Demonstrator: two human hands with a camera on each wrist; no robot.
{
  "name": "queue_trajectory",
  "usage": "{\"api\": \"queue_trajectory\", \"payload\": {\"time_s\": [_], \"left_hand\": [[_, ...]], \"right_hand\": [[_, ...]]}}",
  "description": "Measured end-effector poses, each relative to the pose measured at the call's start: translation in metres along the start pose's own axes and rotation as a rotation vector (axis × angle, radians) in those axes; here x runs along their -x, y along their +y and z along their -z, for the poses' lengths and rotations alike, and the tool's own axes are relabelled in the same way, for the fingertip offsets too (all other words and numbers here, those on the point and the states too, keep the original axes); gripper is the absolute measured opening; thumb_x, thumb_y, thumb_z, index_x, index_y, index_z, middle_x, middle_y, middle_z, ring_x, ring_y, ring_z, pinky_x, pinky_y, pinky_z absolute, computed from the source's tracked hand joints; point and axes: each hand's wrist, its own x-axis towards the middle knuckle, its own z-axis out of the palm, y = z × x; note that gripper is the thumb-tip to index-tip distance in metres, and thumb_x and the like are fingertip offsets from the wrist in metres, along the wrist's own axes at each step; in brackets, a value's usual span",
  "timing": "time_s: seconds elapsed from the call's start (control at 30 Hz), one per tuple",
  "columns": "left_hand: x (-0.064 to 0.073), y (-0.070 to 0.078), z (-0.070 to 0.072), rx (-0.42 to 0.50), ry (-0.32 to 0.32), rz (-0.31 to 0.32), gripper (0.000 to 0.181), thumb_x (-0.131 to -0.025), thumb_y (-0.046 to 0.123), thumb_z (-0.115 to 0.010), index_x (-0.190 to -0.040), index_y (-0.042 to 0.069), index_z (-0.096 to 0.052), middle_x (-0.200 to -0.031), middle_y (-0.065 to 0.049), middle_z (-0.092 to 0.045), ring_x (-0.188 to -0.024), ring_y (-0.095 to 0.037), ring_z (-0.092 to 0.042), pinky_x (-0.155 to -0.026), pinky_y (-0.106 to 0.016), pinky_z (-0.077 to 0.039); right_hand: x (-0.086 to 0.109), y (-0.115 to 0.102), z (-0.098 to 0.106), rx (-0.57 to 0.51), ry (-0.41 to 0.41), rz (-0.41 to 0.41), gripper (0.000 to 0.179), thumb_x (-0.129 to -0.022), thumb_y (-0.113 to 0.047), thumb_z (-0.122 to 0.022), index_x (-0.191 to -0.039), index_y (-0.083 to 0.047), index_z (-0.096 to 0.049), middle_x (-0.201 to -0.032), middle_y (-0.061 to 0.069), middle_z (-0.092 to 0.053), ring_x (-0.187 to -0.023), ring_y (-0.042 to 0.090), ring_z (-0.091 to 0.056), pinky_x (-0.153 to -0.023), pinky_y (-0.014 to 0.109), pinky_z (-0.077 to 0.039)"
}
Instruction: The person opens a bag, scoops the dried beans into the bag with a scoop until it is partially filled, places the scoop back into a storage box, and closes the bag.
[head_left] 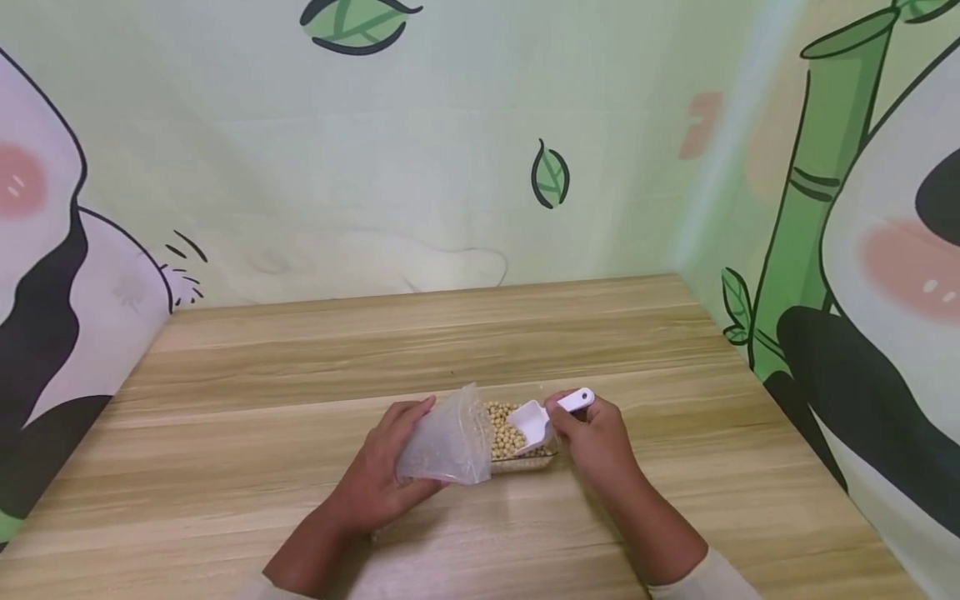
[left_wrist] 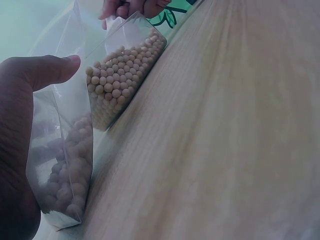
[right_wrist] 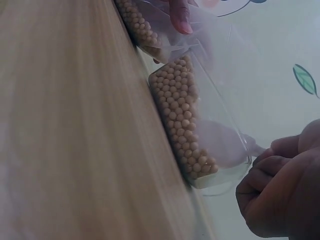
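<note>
A clear plastic box (head_left: 525, 463) on the table holds many round beige beans (head_left: 501, 427), probably soybeans. My right hand (head_left: 600, 442) pinches the handle of a white scoop (head_left: 529, 423), whose blade lies among the beans; the right wrist view shows the scoop through the box wall. My left hand (head_left: 378, 483) grips a translucent plastic bag (head_left: 444, 442) with its mouth toward the box's left end. Beans (left_wrist: 70, 170) lie in the bottom of the bag in the left wrist view. The left fingers behind the bag are partly hidden.
The wood-grain table (head_left: 285, 358) extends around the box on all sides. A printed backdrop (head_left: 247, 150) with leaves, bamboo and pandas rises behind the table and at both sides.
</note>
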Motion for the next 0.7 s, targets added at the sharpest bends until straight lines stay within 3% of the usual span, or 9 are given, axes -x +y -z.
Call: {"api": "queue_trajectory", "payload": {"time_s": [0.23, 0.43, 0.7], "left_hand": [[0.0005, -0.0008, -0.0002, -0.003, 0.006, -0.009, 0.097, -0.082, 0.025, -0.094, -0.163, 0.005, -0.046, -0.146, -0.015, -0.059, -0.125, -0.022, -0.06, -0.099, -0.042, -0.054], [0.0005, -0.0011, -0.001, 0.001, 0.006, -0.006, 0.097, -0.081, 0.024, -0.094, -0.163, 0.005, -0.046, -0.146, -0.015, -0.059, -0.124, -0.022, -0.06, -0.099, -0.041, -0.054], [0.0011, 0.0004, 0.0007, 0.004, -0.013, 0.03, 0.097, -0.083, 0.027, -0.093, -0.166, 0.012, -0.044, -0.149, -0.013, -0.058, -0.126, -0.022, -0.059, -0.101, -0.043, -0.053]], "right_hand": [[-0.0047, 0.0031, -0.0009, -0.181, 0.001, -0.144, 0.02, -0.108, -0.007, -0.067, -0.117, 0.011, -0.069, -0.076, -0.006, -0.063, -0.065, 0.003, -0.05, -0.053, 0.017, -0.035], [-0.0072, 0.0047, 0.0025, -0.256, -0.033, -0.168, 0.014, -0.11, -0.008, -0.061, -0.111, 0.006, -0.065, -0.07, -0.004, -0.058, -0.047, 0.002, -0.033, -0.046, 0.017, -0.027], [-0.01, 0.008, 0.0079, -0.346, -0.098, -0.216, 0.013, -0.113, -0.008, -0.053, -0.111, 0.003, -0.061, -0.074, -0.003, -0.056, -0.046, 0.002, -0.03, -0.045, 0.017, -0.024]]}}
